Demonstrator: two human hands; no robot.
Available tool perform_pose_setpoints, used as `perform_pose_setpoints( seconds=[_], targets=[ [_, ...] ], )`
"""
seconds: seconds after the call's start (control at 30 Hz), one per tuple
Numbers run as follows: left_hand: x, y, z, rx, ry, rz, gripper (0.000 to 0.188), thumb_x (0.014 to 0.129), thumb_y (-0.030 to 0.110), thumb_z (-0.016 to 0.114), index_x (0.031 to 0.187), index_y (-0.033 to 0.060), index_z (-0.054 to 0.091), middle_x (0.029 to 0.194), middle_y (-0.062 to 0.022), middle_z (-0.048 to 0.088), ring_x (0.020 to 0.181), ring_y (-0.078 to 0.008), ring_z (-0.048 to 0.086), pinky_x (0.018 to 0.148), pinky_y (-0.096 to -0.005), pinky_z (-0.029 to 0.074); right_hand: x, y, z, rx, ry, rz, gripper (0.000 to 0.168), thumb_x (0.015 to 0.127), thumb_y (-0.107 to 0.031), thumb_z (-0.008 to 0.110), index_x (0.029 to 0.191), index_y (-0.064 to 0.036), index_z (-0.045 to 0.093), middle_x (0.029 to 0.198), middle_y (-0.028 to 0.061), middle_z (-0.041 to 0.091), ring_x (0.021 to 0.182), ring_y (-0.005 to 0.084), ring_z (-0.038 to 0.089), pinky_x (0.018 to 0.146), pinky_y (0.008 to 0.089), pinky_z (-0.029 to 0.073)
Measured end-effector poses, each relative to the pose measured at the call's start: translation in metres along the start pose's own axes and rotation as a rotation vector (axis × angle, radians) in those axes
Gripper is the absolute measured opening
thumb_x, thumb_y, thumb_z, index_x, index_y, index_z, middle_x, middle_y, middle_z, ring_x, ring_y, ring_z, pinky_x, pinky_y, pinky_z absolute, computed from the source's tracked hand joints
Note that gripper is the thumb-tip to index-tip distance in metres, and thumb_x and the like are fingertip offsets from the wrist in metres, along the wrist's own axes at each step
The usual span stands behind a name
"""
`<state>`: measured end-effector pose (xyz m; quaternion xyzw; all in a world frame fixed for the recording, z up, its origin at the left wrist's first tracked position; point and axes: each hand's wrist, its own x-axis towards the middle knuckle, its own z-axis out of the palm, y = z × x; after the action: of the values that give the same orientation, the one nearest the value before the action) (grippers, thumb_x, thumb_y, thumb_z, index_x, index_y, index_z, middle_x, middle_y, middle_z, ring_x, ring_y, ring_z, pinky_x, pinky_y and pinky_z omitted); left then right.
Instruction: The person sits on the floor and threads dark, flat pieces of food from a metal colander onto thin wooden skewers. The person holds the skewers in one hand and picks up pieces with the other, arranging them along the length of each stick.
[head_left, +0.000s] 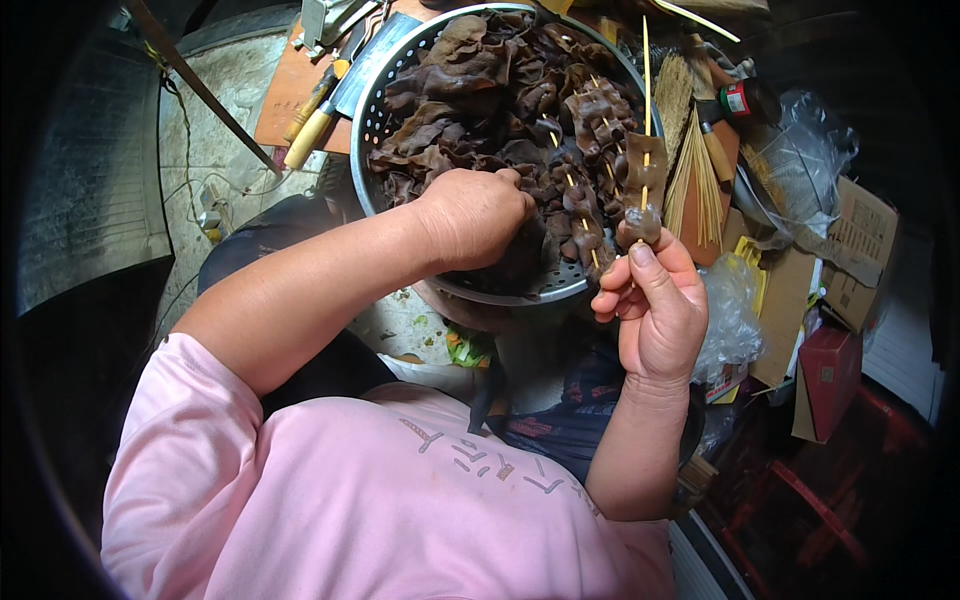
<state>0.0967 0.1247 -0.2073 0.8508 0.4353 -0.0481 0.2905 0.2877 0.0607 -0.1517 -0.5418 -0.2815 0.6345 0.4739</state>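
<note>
A round perforated metal colander (362, 161) is heaped with dark brown wood ear mushrooms (465, 90). Into the pile reaches my left hand (480, 217), its fingertips hidden by the hand itself and the mushrooms. At the colander's right edge, my right hand (652, 292) pinches the lower end of a bamboo skewer (646, 75) between thumb and fingers. Pieces of wood ear (643, 161) are threaded on its lower part, while the upper part is bare. Several filled skewers (581, 202) lie on the heap, just left of my right hand.
Left of the colander, a cleaver (375, 60) and wooden-handled knives lie on a board (274, 112). Loose bamboo skewers (697, 187), a dark jar (750, 101), plastic bags (724, 315) and cardboard boxes (862, 247) crowd the right. Below the colander is a container with vegetable scraps (466, 349).
</note>
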Motion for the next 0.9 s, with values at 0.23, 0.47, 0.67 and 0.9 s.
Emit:
perform_pose_setpoints(
  seconds=[0.23, 0.47, 0.67, 0.9],
  targets=[
    [0.005, -0.017, -0.027, -0.331, 0.109, -0.023, 0.016, 0.076, 0.013, 0.059, 0.089, 0.007, 0.067, 0.086, -0.0112, 0.065, 0.08, -0.0253, 0.063, 0.075, -0.0338, 0.049, -0.005, -0.001, 0.0, -0.016, -0.026, 0.031, 0.018, 0.09, -0.013, 0.053, 0.1, 0.0, 0.055, 0.069, 0.0064, 0.062, 0.051, 0.0112, 0.059, 0.046, 0.0189, 0.047],
    [0.009, -0.031, -0.054, -1.259, 0.21, -0.348, 0.01, 0.087, 0.016, 0.059, 0.092, 0.0077, 0.06, 0.081, -0.0006, 0.063, 0.068, -0.0107, 0.063, 0.055, -0.0219, 0.049, -0.008, 0.003, 0.004, -0.065, -0.097, 0.074, 0.019, 0.089, -0.013, 0.054, 0.101, 0.001, 0.054, 0.069, 0.0069, 0.062, 0.052, 0.0107, 0.059, 0.047, 0.0186, 0.047],
    [0.008, -0.036, -0.051, -1.626, 0.277, -0.331, 0.012, 0.089, 0.013, 0.054, 0.099, 0.0056, 0.055, 0.083, -0.0024, 0.062, 0.066, -0.0141, 0.066, 0.056, -0.0238, 0.055, -0.011, 0.007, 0.007, -0.11, -0.144, 0.111, 0.02, 0.088, -0.012, 0.055, 0.102, 0.002, 0.054, 0.068, 0.007, 0.062, 0.051, 0.01, 0.058, 0.048, 0.0185, 0.046],
    [0.006, -0.034, -0.053, -1.749, 0.365, -0.312, 0.016, 0.087, 0.01, 0.053, 0.102, 0.0052, 0.056, 0.082, -0.0003, 0.062, 0.066, -0.0108, 0.063, 0.057, -0.0221, 0.052, -0.014, 0.008, 0.008, -0.106, -0.192, 0.134, 0.023, 0.088, -0.01, 0.055, 0.107, 0.003, 0.054, 0.068, 0.007, 0.062, 0.052, 0.0095, 0.058, 0.049, 0.0187, 0.046]
  ],
)
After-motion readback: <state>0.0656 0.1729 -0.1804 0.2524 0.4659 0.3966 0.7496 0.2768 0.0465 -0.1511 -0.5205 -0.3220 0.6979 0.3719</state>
